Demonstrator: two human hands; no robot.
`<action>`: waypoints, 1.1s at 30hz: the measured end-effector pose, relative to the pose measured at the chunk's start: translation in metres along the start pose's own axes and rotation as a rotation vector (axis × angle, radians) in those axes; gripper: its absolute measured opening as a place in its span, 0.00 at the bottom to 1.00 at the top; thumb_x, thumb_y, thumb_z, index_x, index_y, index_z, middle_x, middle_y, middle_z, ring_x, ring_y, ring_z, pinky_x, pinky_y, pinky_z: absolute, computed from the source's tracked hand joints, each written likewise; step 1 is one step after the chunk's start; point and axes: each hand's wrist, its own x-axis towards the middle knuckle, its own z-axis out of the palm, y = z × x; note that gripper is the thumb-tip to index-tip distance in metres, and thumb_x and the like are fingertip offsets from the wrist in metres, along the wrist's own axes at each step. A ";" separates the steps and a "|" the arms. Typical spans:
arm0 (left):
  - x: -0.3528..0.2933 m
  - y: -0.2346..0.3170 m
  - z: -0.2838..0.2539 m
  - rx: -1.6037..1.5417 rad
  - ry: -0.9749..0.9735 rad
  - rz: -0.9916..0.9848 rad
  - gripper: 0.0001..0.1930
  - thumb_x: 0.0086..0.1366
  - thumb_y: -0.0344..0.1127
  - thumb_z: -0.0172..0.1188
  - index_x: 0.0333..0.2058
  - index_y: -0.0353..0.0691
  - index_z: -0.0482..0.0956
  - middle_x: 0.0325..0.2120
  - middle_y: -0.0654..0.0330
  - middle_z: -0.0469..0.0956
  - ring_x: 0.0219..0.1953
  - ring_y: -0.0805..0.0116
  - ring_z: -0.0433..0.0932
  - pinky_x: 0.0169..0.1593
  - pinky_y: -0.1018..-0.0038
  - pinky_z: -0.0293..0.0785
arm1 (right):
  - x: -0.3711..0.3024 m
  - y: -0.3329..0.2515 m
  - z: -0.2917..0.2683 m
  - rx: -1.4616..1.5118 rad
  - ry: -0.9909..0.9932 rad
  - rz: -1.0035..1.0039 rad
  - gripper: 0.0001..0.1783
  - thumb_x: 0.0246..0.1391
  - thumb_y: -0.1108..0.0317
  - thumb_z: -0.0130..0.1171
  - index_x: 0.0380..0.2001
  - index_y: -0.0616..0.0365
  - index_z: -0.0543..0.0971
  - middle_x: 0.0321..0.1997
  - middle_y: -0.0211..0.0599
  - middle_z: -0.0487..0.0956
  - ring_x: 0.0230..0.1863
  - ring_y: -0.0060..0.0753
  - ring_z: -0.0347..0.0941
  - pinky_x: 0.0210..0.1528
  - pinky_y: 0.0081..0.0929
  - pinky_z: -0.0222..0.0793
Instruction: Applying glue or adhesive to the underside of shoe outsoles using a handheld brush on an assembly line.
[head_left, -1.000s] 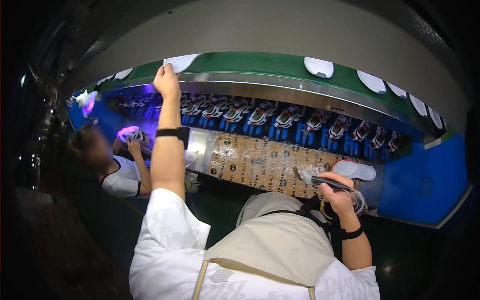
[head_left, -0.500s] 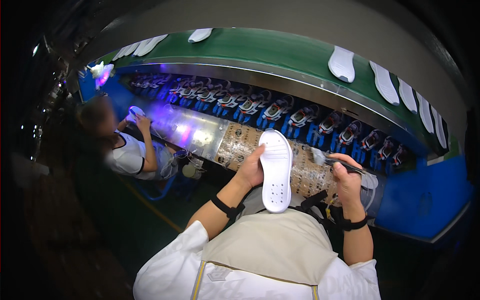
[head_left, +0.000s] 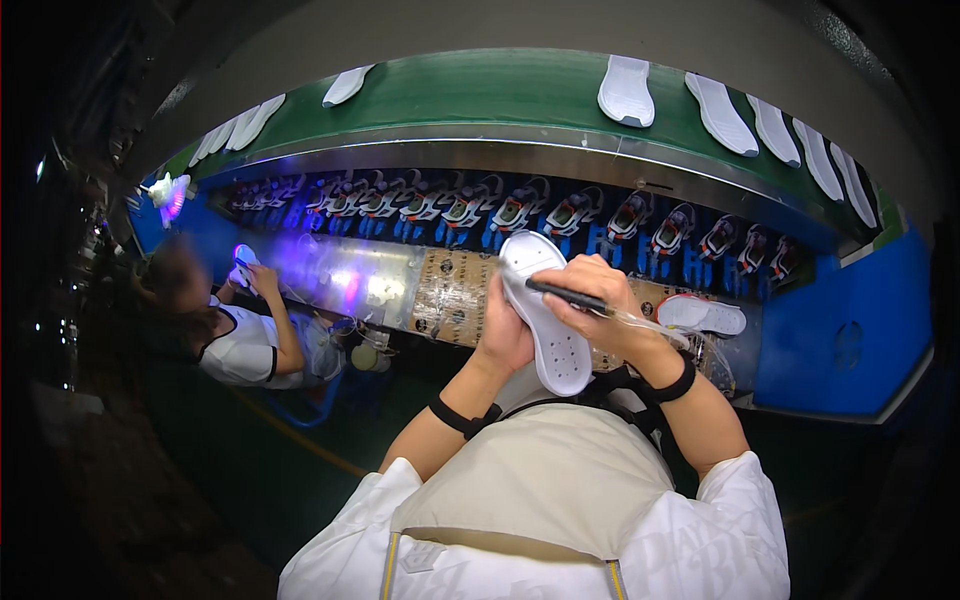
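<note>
A white shoe sole [head_left: 562, 350] with a row of small holes near its lower end is held upright before my chest. My left hand [head_left: 508, 325] is closed around its left edge, the thumb along the side. In my right hand [head_left: 602, 300] is a brush [head_left: 570, 294] with a black handle, trailing a clear tube. The handle lies across the upper part of the sole, its head blurred against the surface, so I cannot tell exactly where the bristles touch. Beyond my right wrist, another white sole [head_left: 705, 314] with a reddish rim lies on the bench.
The bench is covered in brown printed wrapping [head_left: 452, 300], with bare metal [head_left: 375, 280] farther left. Behind it runs a row of small clamp-like devices [head_left: 515, 205]. Above, a green conveyor belt [head_left: 480, 90] carries several white soles. At left a co-worker [head_left: 250, 335] holds a sole under purple light.
My right hand has brought the brush leftward from beside the sole onto its upper part. The held sole has tilted slightly. The sole on the bench at right has come into fuller view.
</note>
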 end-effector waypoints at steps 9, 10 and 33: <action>0.013 0.016 0.007 -0.180 0.163 0.063 0.38 0.76 0.68 0.30 0.64 0.44 0.71 0.56 0.53 0.80 0.57 0.54 0.80 0.61 0.56 0.78 | -0.006 -0.009 -0.013 0.018 -0.187 -0.043 0.15 0.53 0.73 0.70 0.46 0.51 0.87 0.33 0.33 0.83 0.38 0.37 0.77 0.51 0.32 0.65; 0.015 0.019 0.010 -0.117 -0.021 0.029 0.40 0.73 0.72 0.31 0.61 0.42 0.73 0.53 0.50 0.80 0.54 0.50 0.81 0.58 0.55 0.80 | -0.005 -0.010 -0.015 0.157 -0.230 -0.095 0.15 0.52 0.72 0.71 0.45 0.51 0.87 0.35 0.32 0.84 0.39 0.36 0.76 0.49 0.33 0.65; 0.048 0.097 0.041 -0.119 -0.230 0.105 0.53 0.63 0.86 0.31 0.57 0.38 0.73 0.44 0.44 0.74 0.39 0.55 0.74 0.42 0.61 0.76 | 0.017 -0.035 -0.040 -0.035 -0.486 -0.177 0.18 0.53 0.68 0.72 0.49 0.46 0.86 0.37 0.30 0.80 0.44 0.36 0.74 0.47 0.37 0.61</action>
